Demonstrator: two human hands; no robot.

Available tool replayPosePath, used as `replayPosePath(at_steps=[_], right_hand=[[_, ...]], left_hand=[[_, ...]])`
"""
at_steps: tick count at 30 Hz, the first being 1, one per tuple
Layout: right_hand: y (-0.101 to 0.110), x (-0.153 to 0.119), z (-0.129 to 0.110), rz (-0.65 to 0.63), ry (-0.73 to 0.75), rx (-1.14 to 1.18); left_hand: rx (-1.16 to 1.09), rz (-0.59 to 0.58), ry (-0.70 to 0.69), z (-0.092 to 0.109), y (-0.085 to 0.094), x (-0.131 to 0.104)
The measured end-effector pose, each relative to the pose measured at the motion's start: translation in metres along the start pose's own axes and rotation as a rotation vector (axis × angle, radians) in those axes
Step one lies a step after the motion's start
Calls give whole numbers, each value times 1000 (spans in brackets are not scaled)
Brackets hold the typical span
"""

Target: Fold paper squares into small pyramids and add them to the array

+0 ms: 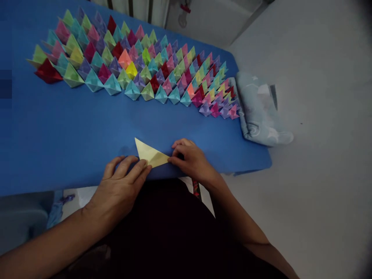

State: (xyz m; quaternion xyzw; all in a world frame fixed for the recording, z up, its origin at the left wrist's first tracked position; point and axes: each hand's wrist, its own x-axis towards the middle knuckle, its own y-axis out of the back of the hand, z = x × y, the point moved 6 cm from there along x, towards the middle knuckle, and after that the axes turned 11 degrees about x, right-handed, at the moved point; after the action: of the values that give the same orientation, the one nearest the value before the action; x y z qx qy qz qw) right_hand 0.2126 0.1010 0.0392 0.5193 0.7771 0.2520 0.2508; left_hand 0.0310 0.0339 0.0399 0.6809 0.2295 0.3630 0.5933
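Note:
A pale yellow sheet of paper (154,155), folded into a triangle, lies near the front edge of the blue table (87,131). My left hand (122,182) rests at its lower left side, with thumb and index fingertip on the paper and the other fingers bent on the table. At the triangle's right corner, my right hand (190,159) pinches the tip between thumb and finger. Beyond both hands stand rows of folded paper boats (145,73) in many colours, apart from the yellow paper.
A rolled grey-blue cloth with white patterns (255,108) sits at the table's right end. A pacifier with a red clip (183,17) hangs behind the table. The pale wall (314,97) rises on the right. Below the left front edge is a blue-grey object (23,217).

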Motion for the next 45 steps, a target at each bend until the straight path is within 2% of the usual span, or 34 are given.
replayPosePath(at_steps=[4,13,20,25,28,31,34,37,40,43,45], right_hand=[[0,0,0,16,15,12],[-1,1,2,36,52,-13],[-2,4,1,24,18,-45],[-3,0,-8,23,40,-122],[-8,-5,-18,-1,47,-143],[-12,-9,-24,-30,-24,-132],[-16,-11,-22,-71,-142,-12],[-20,-12,-17,-113,-246,278],[-24,-13,-14,-94,-327,603],[-24,-13,-18,-53,-333,840],[-19,-12,-24,-11,-287,940]], left_hand=[[12,-23,3,0,0,-7],[41,37,-3,-1,8,-20],[-43,127,178,-20,23,-1],[-49,168,24,-4,11,19],[-48,136,-4,-1,3,21],[-49,128,-12,-4,1,17],[-69,137,-15,-7,2,13],[-104,152,-19,-8,2,12],[-140,181,-21,-10,1,11],[-207,236,16,-15,2,10],[-316,261,95,-25,5,9]])
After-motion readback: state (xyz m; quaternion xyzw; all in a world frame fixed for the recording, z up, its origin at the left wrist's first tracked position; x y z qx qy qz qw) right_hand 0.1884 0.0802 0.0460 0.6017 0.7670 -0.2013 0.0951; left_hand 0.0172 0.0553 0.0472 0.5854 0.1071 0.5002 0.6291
